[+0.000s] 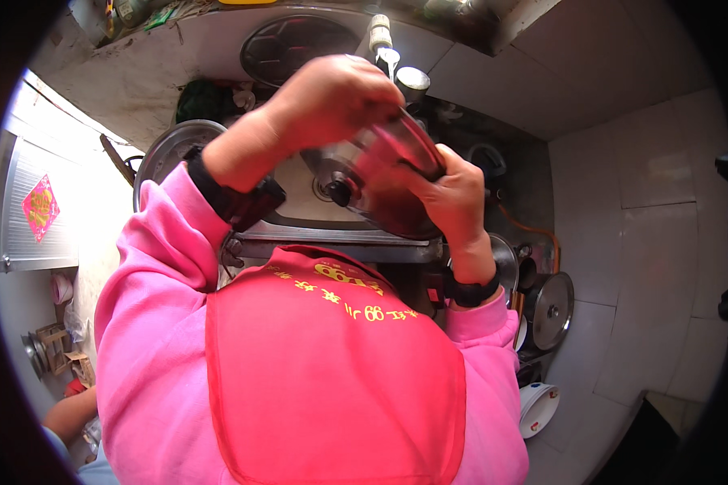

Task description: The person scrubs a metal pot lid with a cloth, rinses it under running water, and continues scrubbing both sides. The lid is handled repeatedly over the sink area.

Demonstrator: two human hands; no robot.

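Note:
A shiny metal pot lid (394,176) with a black knob (340,193) is held tilted over the sink (297,188), whose drain shows below it. My right hand (458,188) grips its right rim, thumb on the knob side. At the upper rim, my left hand (346,91) is curled and motion-blurred; it overlaps the lid, but its fingertips are hidden, so a firm hold cannot be told. Red from my apron (333,376) reflects on the metal.
Behind the sink is a faucet (379,36) near a dark round tray-like thing (297,48). A metal basin (179,139) stands left. Rightward are an orange hose (540,229), a lidded pot (552,312) and a white bowl (540,409). Another person's arm (73,415) shows lower left.

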